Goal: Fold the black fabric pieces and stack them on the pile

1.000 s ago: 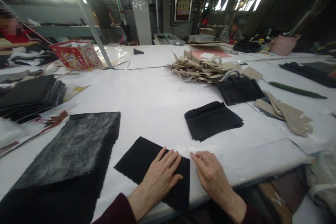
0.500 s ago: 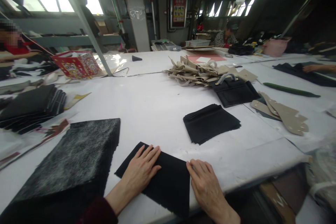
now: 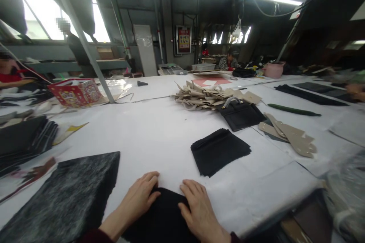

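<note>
A black fabric piece (image 3: pixel 164 216) lies at the near edge of the white table (image 3: pixel 159 136). My left hand (image 3: pixel 138 198) rests on its left side with the fingers stretched out flat. My right hand (image 3: pixel 198 209) presses on its right side, fingers flat and slightly spread. A thick stack of grey-black fabric sheets (image 3: pixel 62 197) sits just left of my left hand. A smaller pile of folded black pieces (image 3: pixel 219 151) lies beyond my right hand, apart from it.
Further back lie a heap of beige cut pieces (image 3: pixel 199 95), a black handbag (image 3: pixel 241 114), more beige pieces (image 3: pixel 291 134) and a green cucumber-like object (image 3: pixel 293 110). A red box (image 3: pixel 74 92) and black stacks (image 3: pixel 23 138) sit at left. People are at far tables.
The camera has tilted up. Both hands have drawn closer together on the black piece, which now sits lower in view and looks bunched between them.
</note>
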`<state>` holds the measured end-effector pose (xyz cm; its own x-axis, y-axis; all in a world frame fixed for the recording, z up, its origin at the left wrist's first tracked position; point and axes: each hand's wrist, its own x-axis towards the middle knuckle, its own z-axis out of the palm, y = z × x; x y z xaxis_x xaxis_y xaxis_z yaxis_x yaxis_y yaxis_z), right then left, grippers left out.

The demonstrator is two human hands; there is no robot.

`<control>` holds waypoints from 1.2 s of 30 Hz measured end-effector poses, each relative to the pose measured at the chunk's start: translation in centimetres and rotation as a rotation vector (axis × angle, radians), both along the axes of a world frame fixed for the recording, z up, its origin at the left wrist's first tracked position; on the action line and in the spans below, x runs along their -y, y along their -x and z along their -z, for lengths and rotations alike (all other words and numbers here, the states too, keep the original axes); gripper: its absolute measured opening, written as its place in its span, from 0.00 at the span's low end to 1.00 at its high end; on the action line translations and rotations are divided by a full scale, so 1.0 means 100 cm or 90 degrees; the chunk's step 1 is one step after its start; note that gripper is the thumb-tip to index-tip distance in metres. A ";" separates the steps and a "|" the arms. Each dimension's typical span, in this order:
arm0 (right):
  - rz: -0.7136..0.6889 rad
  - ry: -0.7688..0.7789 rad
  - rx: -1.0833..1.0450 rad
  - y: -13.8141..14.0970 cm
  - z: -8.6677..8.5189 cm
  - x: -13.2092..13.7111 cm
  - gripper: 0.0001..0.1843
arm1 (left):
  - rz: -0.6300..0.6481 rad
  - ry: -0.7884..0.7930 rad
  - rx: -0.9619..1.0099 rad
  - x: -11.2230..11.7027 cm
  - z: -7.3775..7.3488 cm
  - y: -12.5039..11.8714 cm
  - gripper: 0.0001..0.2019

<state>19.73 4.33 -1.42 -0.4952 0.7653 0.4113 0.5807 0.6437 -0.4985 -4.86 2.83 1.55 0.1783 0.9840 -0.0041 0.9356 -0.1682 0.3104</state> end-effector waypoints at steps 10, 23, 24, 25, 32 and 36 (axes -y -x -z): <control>-0.055 0.167 0.000 -0.059 0.035 -0.018 0.32 | 0.001 0.118 0.121 0.010 -0.016 -0.027 0.07; 0.176 0.059 0.301 -0.148 -0.065 -0.242 0.17 | -0.120 -0.159 0.294 -0.162 -0.014 -0.169 0.04; 0.198 0.041 0.304 -0.143 -0.059 -0.250 0.17 | -0.136 -0.150 0.296 -0.173 -0.009 -0.171 0.05; 0.220 0.020 0.304 -0.136 -0.054 -0.257 0.18 | -0.151 -0.133 0.300 -0.181 -0.005 -0.172 0.05; 0.225 -0.104 0.255 -0.119 0.018 -0.275 0.28 | -0.245 -0.041 0.303 -0.206 0.009 -0.163 0.07; 0.162 -0.185 0.113 -0.136 0.066 -0.307 0.29 | -0.246 -0.027 0.305 -0.202 0.009 -0.149 0.22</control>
<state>33.33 35.00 -7.98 -0.3880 0.7368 0.5536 0.8000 0.5675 -0.1947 10.07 23.03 0.61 -0.2193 0.9752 0.0290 0.6895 0.1339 0.7118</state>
